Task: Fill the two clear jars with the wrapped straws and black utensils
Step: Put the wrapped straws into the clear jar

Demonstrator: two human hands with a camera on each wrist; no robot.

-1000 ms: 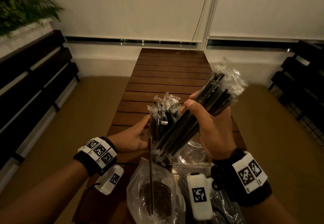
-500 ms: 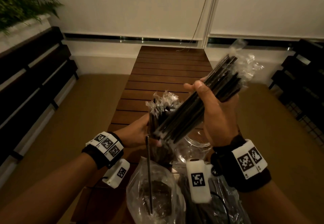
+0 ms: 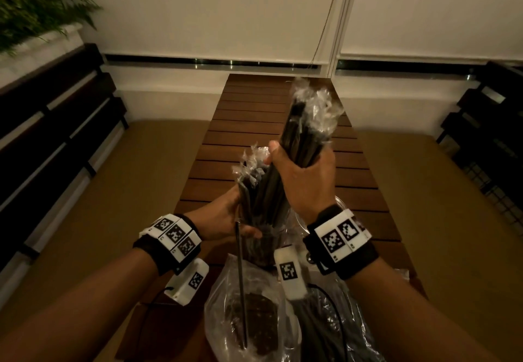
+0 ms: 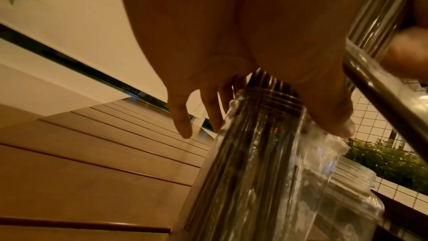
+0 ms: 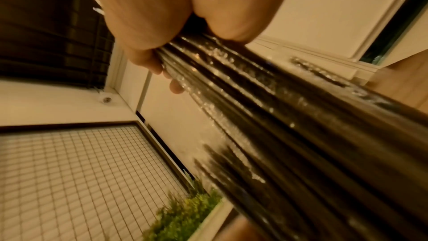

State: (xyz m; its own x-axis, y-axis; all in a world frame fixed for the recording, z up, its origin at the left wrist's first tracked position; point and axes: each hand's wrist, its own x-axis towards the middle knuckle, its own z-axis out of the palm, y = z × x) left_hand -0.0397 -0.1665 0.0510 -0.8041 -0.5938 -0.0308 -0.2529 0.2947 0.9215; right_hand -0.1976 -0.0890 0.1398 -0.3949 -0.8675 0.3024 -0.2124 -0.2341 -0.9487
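My right hand point(image 3: 305, 180) grips a thick bundle of wrapped black straws point(image 3: 308, 123), held nearly upright. Its lower end goes down into a clear jar point(image 3: 263, 248), beside the wrapped straws point(image 3: 254, 174) standing there. My left hand point(image 3: 223, 220) holds that jar at the neck, thumb on one side and fingers on the other point(image 4: 180, 122). In the left wrist view the jar point(image 4: 243, 171) is packed with dark straws. A second clear jar point(image 4: 354, 180) stands just behind it. The right wrist view shows the bundle point(image 5: 277, 116) running out of my fist.
The jars stand on a long slatted wooden table point(image 3: 254, 106). Near its front edge lie a clear plastic bag point(image 3: 249, 313) with something dark inside and another bag of black items point(image 3: 325, 333). A thin dark stick point(image 3: 240, 276) slants between my left hand and the first bag. Benches flank the table.
My right hand has swung the bundle from a slant to nearly upright and brought its lower end down into the jar. The left hand has stayed on the jar.
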